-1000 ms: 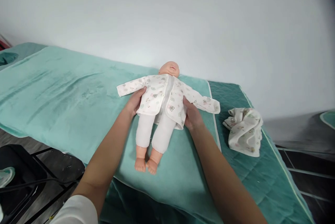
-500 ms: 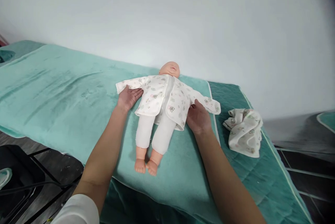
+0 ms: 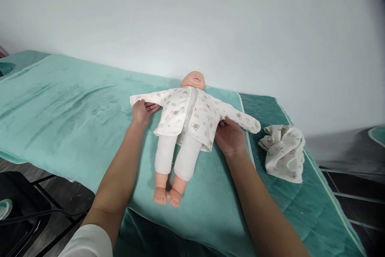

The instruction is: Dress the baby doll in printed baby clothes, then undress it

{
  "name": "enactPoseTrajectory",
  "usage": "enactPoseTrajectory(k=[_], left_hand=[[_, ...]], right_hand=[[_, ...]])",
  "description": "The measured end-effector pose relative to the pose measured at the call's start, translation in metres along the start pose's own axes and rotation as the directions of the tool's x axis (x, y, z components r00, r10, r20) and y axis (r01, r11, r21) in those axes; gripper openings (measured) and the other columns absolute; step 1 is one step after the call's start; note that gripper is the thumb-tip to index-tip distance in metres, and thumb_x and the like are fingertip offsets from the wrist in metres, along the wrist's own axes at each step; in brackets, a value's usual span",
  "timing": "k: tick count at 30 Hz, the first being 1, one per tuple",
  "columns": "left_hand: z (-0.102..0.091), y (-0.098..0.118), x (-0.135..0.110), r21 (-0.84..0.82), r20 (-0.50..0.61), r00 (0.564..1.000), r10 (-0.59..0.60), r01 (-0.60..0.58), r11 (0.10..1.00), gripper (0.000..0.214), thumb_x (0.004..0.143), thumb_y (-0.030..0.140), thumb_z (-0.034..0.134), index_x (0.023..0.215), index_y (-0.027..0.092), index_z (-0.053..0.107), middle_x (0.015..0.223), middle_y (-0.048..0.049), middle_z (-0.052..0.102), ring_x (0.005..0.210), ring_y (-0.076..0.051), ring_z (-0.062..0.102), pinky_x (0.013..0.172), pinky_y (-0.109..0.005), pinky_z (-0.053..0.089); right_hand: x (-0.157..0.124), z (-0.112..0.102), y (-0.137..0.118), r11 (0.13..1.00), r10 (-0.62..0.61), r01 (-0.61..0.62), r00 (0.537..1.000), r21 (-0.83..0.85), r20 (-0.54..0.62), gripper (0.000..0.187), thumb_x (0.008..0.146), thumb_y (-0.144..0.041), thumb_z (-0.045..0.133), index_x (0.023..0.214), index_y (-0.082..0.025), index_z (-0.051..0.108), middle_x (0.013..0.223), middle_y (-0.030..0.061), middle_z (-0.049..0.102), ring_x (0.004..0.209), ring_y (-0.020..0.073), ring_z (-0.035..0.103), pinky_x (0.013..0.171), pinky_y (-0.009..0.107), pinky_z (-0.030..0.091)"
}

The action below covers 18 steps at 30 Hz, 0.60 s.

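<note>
A baby doll lies on its back on a light green cover, bare feet toward me. It wears a white printed jacket, open down the front, and both sleeves stretch out sideways. White cloth covers its body and legs down to the ankles. My left hand is open at the left sleeve, palm turned up, thumb against the sleeve's lower edge and fingers stretched toward the jacket. Under the other sleeve, my right hand lies palm up with the thumb apart; its fingertips are partly hidden beneath the cloth.
A crumpled white printed cloth lies to the right on the darker green quilted bedding. Behind the bed stands a pale wall. At lower left, a black chair and a cable are beside the bed.
Both sleeves reach slightly farther outward, the right one most clearly. My left hand has shifted a little left with its sleeve. The view has also moved slightly.
</note>
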<state>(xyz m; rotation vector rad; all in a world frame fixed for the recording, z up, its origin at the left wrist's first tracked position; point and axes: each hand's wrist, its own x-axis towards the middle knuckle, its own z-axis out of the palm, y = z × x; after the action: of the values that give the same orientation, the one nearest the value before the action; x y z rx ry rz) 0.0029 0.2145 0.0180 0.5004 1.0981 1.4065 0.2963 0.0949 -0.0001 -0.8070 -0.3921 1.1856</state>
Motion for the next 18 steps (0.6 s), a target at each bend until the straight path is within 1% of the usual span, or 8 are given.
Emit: enactPoseTrajectory(k=[3,5,7,9,11,13,16,18], left_hand=[[-0.001,-0.002,0.0,0.024,-0.044,0.99,0.133,-0.132,0.991,0.013,0.098,0.024,0.043,0.091,0.02,0.052,0.075,-0.0039,0.06,0.065,-0.018,0.069,0.09,-0.05,0.063],[-0.002,-0.003,0.001,0.029,-0.027,0.99,0.141,-0.14,0.99,0.01,0.096,0.025,0.045,0.089,0.02,0.051,0.076,-0.0035,0.06,0.065,-0.017,0.068,0.09,-0.049,0.062],[-0.003,-0.004,0.003,0.041,-0.019,0.99,0.139,-0.138,0.99,0.008,0.095,0.025,0.046,0.089,0.021,0.048,0.075,-0.0024,0.059,0.065,-0.017,0.066,0.087,-0.048,0.063],[-0.006,-0.004,0.005,0.084,-0.067,0.976,0.208,-0.203,0.976,0.002,0.094,0.024,0.046,0.092,0.022,0.045,0.08,-0.0012,0.057,0.067,-0.014,0.064,0.085,-0.043,0.062],[-0.01,-0.004,0.006,0.205,-0.162,0.917,0.364,-0.33,0.922,0.007,0.092,0.02,0.045,0.097,0.023,0.043,0.092,-0.0023,0.058,0.077,-0.013,0.064,0.088,-0.038,0.06],[-0.014,-0.003,0.004,0.388,-0.221,0.816,0.534,-0.429,0.816,0.015,0.09,0.017,0.046,0.103,0.023,0.043,0.109,-0.006,0.057,0.097,-0.015,0.064,0.098,-0.035,0.055],[-0.02,-0.001,-0.001,0.596,-0.183,0.702,0.689,-0.478,0.645,0.023,0.087,0.013,0.052,0.107,0.021,0.046,0.127,-0.0108,0.052,0.128,-0.02,0.052,0.118,-0.038,0.039],[-0.023,-0.002,-0.003,0.677,-0.115,0.675,0.729,-0.484,0.555,0.028,0.084,0.009,0.055,0.109,0.02,0.049,0.134,-0.0135,0.049,0.14,-0.024,0.043,0.126,-0.042,0.026]], right_hand=[[0.001,-0.002,-0.001,0.998,0.044,-0.044,0.999,0.038,-0.023,0.009,0.085,-0.017,0.062,0.087,-0.024,0.067,0.086,-0.0005,0.071,0.088,0.0136,0.071,0.095,0.027,0.062],[0.001,-0.004,0.0,0.996,0.083,-0.082,0.996,0.026,-0.043,0.01,0.084,-0.016,0.063,0.089,-0.023,0.069,0.085,-0.001,0.071,0.084,0.0122,0.07,0.09,0.024,0.063],[0.0,-0.007,0.002,0.993,0.102,-0.105,0.994,-0.047,-0.045,0.012,0.082,-0.016,0.066,0.091,-0.023,0.069,0.088,-0.0001,0.073,0.083,0.014,0.071,0.088,0.027,0.064],[-0.002,-0.008,0.004,0.983,0.104,-0.107,0.994,-0.149,-0.025,0.012,0.079,-0.019,0.069,0.09,-0.024,0.069,0.092,0.0022,0.074,0.088,0.019,0.072,0.09,0.035,0.065],[-0.006,-0.007,0.006,0.967,0.108,-0.104,0.994,-0.232,0.002,0.009,0.078,-0.023,0.07,0.087,-0.024,0.067,0.094,0.0043,0.075,0.094,0.0246,0.073,0.092,0.042,0.065],[-0.01,-0.003,0.007,0.956,0.11,-0.099,0.994,-0.277,0.025,0.007,0.077,-0.026,0.07,0.082,-0.024,0.065,0.093,0.0051,0.075,0.098,0.0282,0.073,0.091,0.046,0.064],[-0.015,0.003,0.008,0.946,0.089,-0.067,0.994,-0.318,0.055,0.012,0.075,-0.029,0.072,0.077,-0.025,0.061,0.089,0.0052,0.073,0.098,0.0297,0.073,0.088,0.047,0.063],[-0.016,0.004,0.01,0.932,0.067,-0.048,0.997,-0.36,0.041,0.015,0.073,-0.031,0.075,0.08,-0.026,0.062,0.09,0.0052,0.073,0.094,0.0289,0.072,0.083,0.045,0.063]])
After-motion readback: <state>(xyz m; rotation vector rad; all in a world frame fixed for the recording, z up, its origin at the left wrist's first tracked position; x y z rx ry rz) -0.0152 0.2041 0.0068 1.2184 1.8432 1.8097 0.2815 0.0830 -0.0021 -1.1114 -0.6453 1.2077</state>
